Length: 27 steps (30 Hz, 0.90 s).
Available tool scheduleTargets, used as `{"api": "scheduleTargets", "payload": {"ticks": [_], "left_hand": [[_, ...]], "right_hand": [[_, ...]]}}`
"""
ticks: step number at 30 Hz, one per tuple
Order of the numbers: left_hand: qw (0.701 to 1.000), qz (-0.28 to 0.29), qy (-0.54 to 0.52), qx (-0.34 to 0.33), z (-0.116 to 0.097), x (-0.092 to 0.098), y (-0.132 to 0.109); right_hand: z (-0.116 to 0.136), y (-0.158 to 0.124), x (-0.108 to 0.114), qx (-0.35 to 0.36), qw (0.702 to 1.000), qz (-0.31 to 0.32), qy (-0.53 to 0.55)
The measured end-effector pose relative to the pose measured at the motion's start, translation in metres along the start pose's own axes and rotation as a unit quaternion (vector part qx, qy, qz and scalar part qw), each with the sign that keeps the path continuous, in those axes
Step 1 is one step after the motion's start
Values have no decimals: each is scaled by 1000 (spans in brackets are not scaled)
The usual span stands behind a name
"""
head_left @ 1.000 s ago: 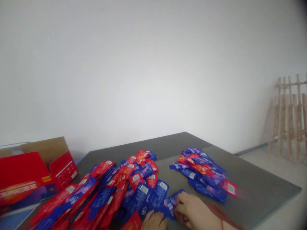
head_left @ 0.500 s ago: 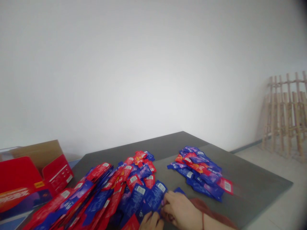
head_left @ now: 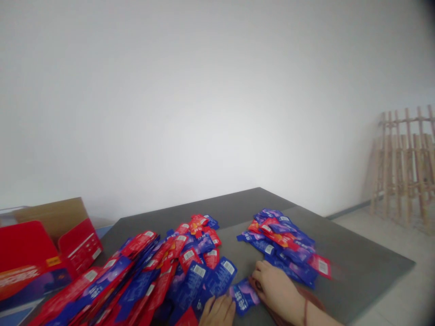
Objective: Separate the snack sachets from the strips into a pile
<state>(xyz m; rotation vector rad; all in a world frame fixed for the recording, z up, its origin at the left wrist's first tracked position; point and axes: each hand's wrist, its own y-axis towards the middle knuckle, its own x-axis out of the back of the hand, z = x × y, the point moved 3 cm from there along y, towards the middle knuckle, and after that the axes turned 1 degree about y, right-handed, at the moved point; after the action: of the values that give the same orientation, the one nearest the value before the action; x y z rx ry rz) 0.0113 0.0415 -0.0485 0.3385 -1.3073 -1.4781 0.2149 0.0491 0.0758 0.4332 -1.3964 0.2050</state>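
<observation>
A big heap of red and blue sachets covers the left part of the dark grey table. A smaller pile of the same sachets lies to the right. One blue sachet sits at the near edge between my hands. My right hand rests on the table with its fingers curled, touching that sachet's right side. My left hand shows only partly at the bottom edge, its fingers lying on the heap's near sachets beside the blue one.
An open red cardboard box with brown flaps stands at the far left. A wooden lattice frame leans on the white wall at the right, over a light floor. The table's right edge drops off near my right forearm.
My right hand has shifted to the right and let the blue sachet show between the hands. The view has swung slightly.
</observation>
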Motion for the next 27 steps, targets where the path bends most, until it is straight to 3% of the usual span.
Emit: {"api": "scheduleTargets", "payload": {"ticks": [5, 9, 13, 18, 20, 22, 27], "left_hand": [[999, 46, 0, 4, -3, -14, -17], [994, 103, -10, 30, -4, -13, -20], [997, 69, 0, 19, -6, -15, -23], [997, 72, 8, 24, -8, -23, -26], [996, 89, 4, 17, -7, -18, -22], [993, 116, -4, 2, -3, -6, -12], [973, 218, -53, -55, 12, 29, 18]], "right_hand": [[40, 27, 0, 54, 998, 36, -11], [54, 18, -14, 143, 989, 42, 13], [24, -4, -17, 153, 986, 16, 60], [-23, -15, -11, 24, 997, -56, 43], [-24, -15, -12, 0, 997, -74, 19], [-12, -14, -15, 24, 997, -74, 2], [35, -18, -20, 208, 977, -36, 18]]}}
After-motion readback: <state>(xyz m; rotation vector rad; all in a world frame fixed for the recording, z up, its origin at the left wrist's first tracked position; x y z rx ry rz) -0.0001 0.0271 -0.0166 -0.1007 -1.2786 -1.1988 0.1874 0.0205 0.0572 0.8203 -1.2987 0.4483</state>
